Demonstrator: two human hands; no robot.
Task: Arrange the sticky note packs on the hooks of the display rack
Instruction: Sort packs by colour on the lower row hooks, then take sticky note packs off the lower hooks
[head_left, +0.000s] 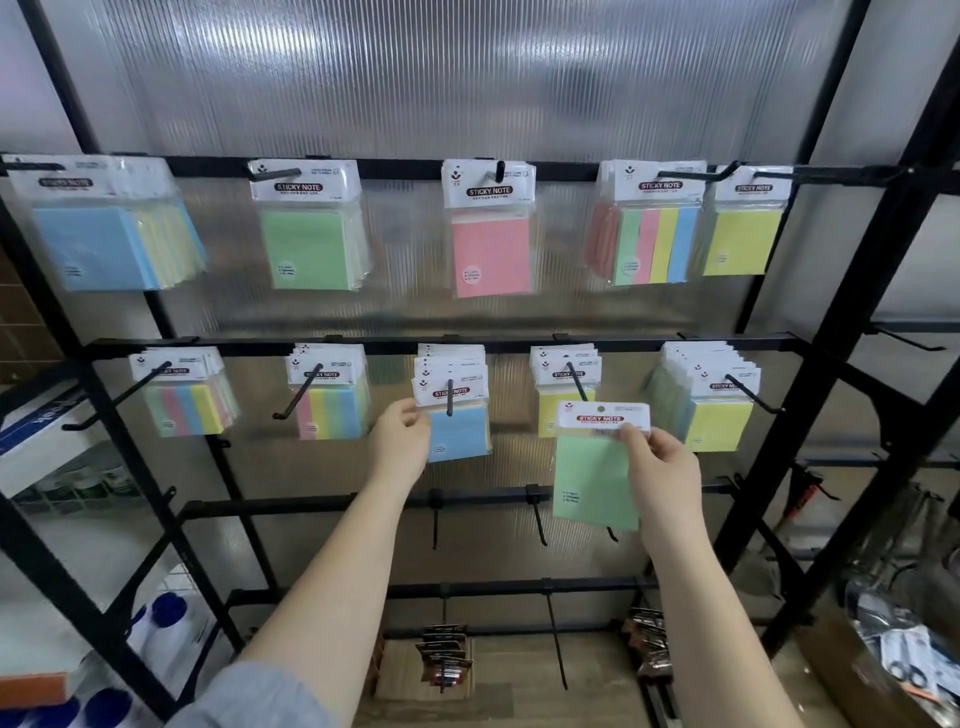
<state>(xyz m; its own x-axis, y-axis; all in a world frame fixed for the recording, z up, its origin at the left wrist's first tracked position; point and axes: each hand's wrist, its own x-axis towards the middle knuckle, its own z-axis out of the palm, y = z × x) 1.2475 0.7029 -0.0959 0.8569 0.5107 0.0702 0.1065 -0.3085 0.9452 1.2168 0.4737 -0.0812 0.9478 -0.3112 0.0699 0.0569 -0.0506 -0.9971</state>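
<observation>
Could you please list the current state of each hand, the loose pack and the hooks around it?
Left hand: pinching the front blue pack, which hangs on its hook.
Right hand: pinching the green pack's header.
Green pack: off any hook, held upright.
Top-row green packs: hanging on their hook.
Third-rail hooks: bare.

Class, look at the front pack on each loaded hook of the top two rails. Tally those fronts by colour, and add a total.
Blue: 2
Green: 1
Pink: 1
Striped: 3
Yellow: 3
Total: 10
</observation>
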